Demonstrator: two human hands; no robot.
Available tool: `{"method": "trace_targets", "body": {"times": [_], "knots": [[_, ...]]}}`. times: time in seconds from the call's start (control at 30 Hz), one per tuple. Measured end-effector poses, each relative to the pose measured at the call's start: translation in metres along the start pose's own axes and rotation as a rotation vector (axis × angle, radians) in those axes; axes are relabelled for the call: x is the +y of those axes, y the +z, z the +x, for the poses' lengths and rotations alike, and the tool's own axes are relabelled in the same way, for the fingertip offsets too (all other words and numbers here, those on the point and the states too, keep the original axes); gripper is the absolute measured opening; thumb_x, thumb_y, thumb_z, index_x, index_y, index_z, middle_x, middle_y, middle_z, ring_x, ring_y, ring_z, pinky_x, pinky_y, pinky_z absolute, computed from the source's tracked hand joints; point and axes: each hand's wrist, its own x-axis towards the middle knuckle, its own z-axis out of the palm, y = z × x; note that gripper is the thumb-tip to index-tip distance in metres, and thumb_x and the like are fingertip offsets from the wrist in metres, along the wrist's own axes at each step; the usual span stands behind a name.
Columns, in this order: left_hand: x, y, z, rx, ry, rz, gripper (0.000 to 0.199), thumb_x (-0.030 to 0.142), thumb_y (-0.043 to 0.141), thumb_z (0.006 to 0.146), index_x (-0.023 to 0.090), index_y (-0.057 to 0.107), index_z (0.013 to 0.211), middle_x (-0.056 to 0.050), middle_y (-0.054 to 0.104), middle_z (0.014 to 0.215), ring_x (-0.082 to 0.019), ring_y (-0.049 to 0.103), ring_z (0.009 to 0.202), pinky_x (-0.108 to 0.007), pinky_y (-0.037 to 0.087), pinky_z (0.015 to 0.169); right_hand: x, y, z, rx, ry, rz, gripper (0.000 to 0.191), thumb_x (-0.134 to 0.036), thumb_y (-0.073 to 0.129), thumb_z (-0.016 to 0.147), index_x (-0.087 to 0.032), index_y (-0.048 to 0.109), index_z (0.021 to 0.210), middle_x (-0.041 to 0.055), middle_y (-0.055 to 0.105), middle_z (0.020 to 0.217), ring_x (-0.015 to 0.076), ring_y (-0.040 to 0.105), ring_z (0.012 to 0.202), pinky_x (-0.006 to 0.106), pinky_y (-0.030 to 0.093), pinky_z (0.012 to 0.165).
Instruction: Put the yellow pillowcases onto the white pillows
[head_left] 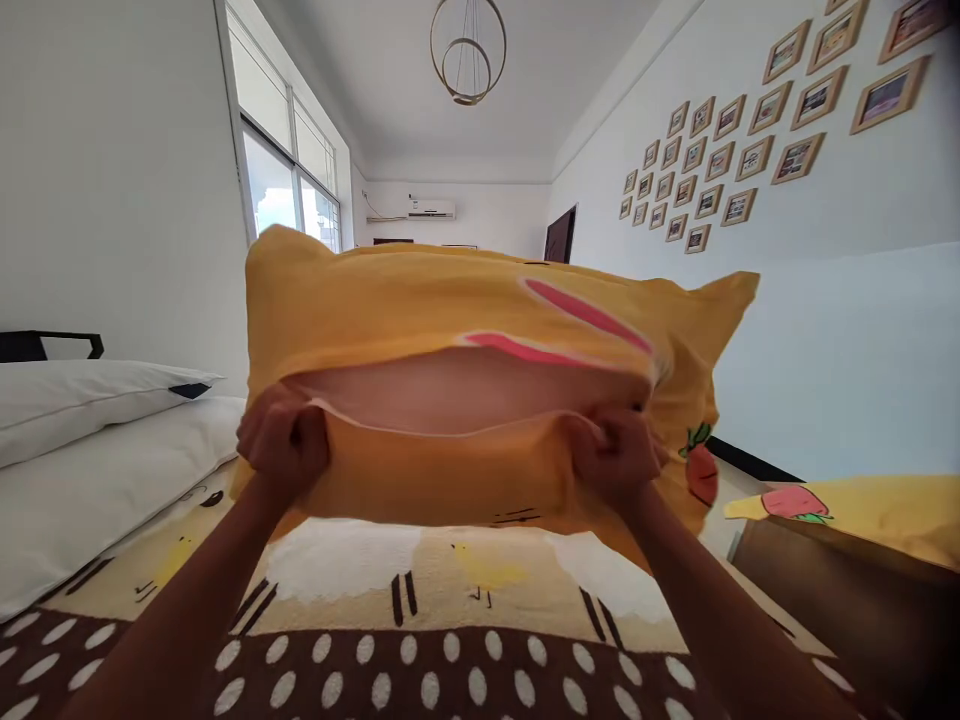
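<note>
Held up in front of me is an orange pillowcase [420,300] with pink shapes and a carrot print, bulging as though filled. Its long opening faces me and gapes between my hands, showing a pale pinkish surface [450,390] inside; I cannot tell if that is a pillow or lining. My left hand [283,432] is closed in a fist on the left end of the opening's edge. At the right end, my right hand [616,445] grips the same edge with curled fingers. The pillowcase hangs just above the bed.
White pillows [97,480] are stacked at the left. Beneath lies a patterned blanket [352,600] with chicks and white dots on brown. A yellow printed cloth [885,510] covers something at the right. Framed pictures [720,160] hang on the right wall; a window [289,180] is at the left.
</note>
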Motion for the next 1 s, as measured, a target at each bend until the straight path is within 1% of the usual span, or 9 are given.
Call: {"method": "trace_targets", "body": {"times": [0.07, 0.13, 0.23, 0.3, 0.43, 0.53, 0.67, 0.83, 1.0], "knots": [[-0.029, 0.002, -0.03, -0.184, 0.117, 0.004, 0.032, 0.04, 0.048, 0.081, 0.023, 0.04, 0.054, -0.001, 0.044, 0.048, -0.018, 0.046, 0.052, -0.033, 0.037, 0.058, 0.022, -0.01, -0.034, -0.217, 0.049, 0.024, 0.028, -0.052, 0.055, 0.079, -0.025, 0.055, 0.074, 0.005, 0.062, 0.064, 0.0212, 0.058, 0.059, 0.034, 0.049, 0.057], [-0.046, 0.005, -0.067, -0.723, 0.308, 0.016, 0.026, 0.027, 0.039, 0.087, 0.023, 0.057, 0.069, -0.005, 0.062, 0.062, -0.019, 0.055, 0.058, -0.032, 0.038, 0.059, 0.036, -0.017, -0.069, -0.524, 0.046, 0.068, 0.03, -0.052, 0.052, 0.08, -0.024, 0.059, 0.086, 0.0075, 0.066, 0.07, 0.0254, 0.063, 0.064, 0.037, 0.052, 0.06], [-0.049, 0.007, -0.119, -1.052, 0.349, 0.054, 0.032, 0.029, 0.036, 0.092, 0.023, 0.061, 0.074, -0.005, 0.069, 0.073, -0.021, 0.063, 0.065, -0.029, 0.04, 0.057, 0.046, -0.025, -0.116, -0.937, 0.047, 0.078, 0.034, -0.051, 0.05, 0.082, -0.026, 0.061, 0.103, 0.0093, 0.071, 0.088, 0.0302, 0.067, 0.074, 0.042, 0.054, 0.066], [-0.046, 0.007, -0.14, -1.167, 0.372, 0.119, 0.039, 0.032, 0.029, 0.095, 0.02, 0.061, 0.074, -0.007, 0.068, 0.073, -0.023, 0.064, 0.068, -0.032, 0.044, 0.062, 0.051, -0.028, -0.135, -1.049, 0.066, 0.075, 0.036, -0.051, 0.048, 0.084, -0.031, 0.057, 0.113, 0.0079, 0.07, 0.098, 0.031, 0.067, 0.082, 0.043, 0.054, 0.069], [-0.044, 0.004, -0.147, -0.994, 0.432, 0.078, 0.028, 0.037, 0.042, 0.09, 0.016, 0.059, 0.1, -0.011, 0.069, 0.092, -0.026, 0.064, 0.085, -0.035, 0.05, 0.074, 0.064, -0.033, -0.144, -1.034, -0.008, 0.0, 0.064, -0.046, 0.051, 0.084, -0.022, 0.033, 0.141, 0.0092, 0.07, 0.094, 0.0286, 0.067, 0.082, 0.04, 0.054, 0.069], [-0.048, 0.007, -0.146, -0.756, 0.534, 0.044, 0.048, 0.029, 0.05, 0.088, 0.013, 0.038, 0.131, -0.014, 0.067, 0.106, -0.025, 0.063, 0.093, -0.034, 0.051, 0.078, 0.071, -0.037, -0.141, -1.014, -0.144, -0.117, 0.085, -0.032, 0.053, 0.081, -0.011, 0.006, 0.149, 0.0087, 0.071, 0.083, 0.0276, 0.068, 0.08, 0.037, 0.052, 0.068], [-0.047, 0.018, -0.155, -0.613, 0.474, 0.172, 0.067, 0.018, 0.044, 0.09, 0.007, 0.009, 0.146, -0.014, 0.067, 0.103, -0.024, 0.064, 0.087, -0.033, 0.052, 0.073, 0.067, -0.036, -0.142, -1.022, -0.182, -0.448, 0.08, -0.003, 0.045, 0.071, -0.002, 0.017, 0.146, 0.0079, 0.068, 0.066, 0.0235, 0.066, 0.059, 0.029, 0.049, 0.054], [-0.037, 0.028, -0.147, -0.667, 0.308, 0.365, 0.05, 0.002, 0.037, 0.08, 0.003, 0.042, 0.13, -0.015, 0.068, 0.095, -0.025, 0.064, 0.082, -0.035, 0.051, 0.073, 0.051, -0.023, -0.135, -1.03, -0.158, -0.703, 0.039, 0.008, 0.043, 0.069, -0.003, 0.06, 0.103, 0.0103, 0.065, 0.058, 0.023, 0.067, 0.055, 0.026, 0.043, 0.049], [-0.029, 0.036, -0.112, -0.668, 0.165, 0.372, 0.021, 0.006, 0.041, 0.082, 0.016, 0.059, 0.08, -0.005, 0.066, 0.071, -0.02, 0.062, 0.065, -0.028, 0.044, 0.058, 0.045, -0.007, -0.107, -0.99, -0.206, -0.631, 0.023, 0.006, 0.047, 0.069, -0.016, 0.054, 0.068, 0.0051, 0.062, 0.055, 0.0178, 0.063, 0.054, 0.023, 0.036, 0.049]]}}
